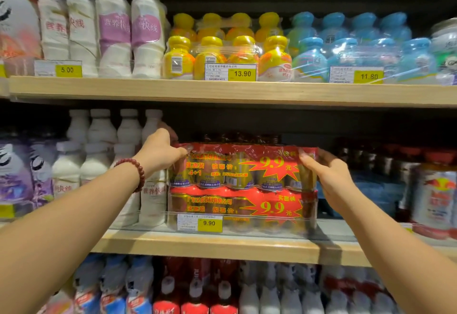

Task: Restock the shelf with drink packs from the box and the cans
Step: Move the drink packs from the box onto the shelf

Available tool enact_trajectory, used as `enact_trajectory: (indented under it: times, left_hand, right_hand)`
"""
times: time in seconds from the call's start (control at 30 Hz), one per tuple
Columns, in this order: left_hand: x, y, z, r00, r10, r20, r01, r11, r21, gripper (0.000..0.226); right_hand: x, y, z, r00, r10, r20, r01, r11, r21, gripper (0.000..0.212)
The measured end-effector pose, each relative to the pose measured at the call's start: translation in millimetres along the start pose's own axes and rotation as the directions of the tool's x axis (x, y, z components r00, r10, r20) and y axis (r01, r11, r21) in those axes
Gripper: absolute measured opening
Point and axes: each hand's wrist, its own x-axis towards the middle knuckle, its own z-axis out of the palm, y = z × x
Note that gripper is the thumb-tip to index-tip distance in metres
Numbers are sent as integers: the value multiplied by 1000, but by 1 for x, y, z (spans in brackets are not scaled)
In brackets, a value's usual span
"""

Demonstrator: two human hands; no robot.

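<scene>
A red and gold shrink-wrapped drink pack (pixel 237 165) marked 9.9 lies on top of a second identical pack (pixel 237 207) on the middle shelf (pixel 197 244). My left hand (pixel 160 150) grips the top pack's left end, with a red bead bracelet on the wrist. Around its right end closes my right hand (pixel 329 175). More dark cans stand behind the packs, partly hidden. No box is in view.
White milk bottles (pixel 106 155) stand just left of the packs; blue packs (pixel 376 190) and red-capped jars sit to the right. The upper shelf (pixel 222 91) holds white, yellow and blue bottle packs. A 9.90 price tag (pixel 200 222) hangs on the clear shelf rail.
</scene>
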Motion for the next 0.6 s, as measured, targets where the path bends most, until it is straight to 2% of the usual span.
enact_trajectory:
  times: [0.17,0.23,0.3,0.4,0.6]
  left_hand:
    - [-18,8,-5,997,67,-28,-66,997,38,40]
    - [-24,10,-8,986,153,-61,-149,987,66,43]
    - [-31,12,-13,957,269,-112,-261,962,78,35]
    - [-42,20,-16,916,381,-126,-384,923,2,23]
    - [-76,49,13,847,530,-29,-527,834,-165,15]
  right_hand:
    - [-5,-12,-2,996,87,0,-86,991,-100,30]
    - [-6,-18,-9,990,134,-31,-138,978,-158,30]
    - [-12,-28,-16,984,155,-86,-169,967,-192,38]
    - [-34,-41,-29,981,153,-117,-178,954,-242,45]
    - [-101,-60,-49,966,224,-130,-256,902,-348,33]
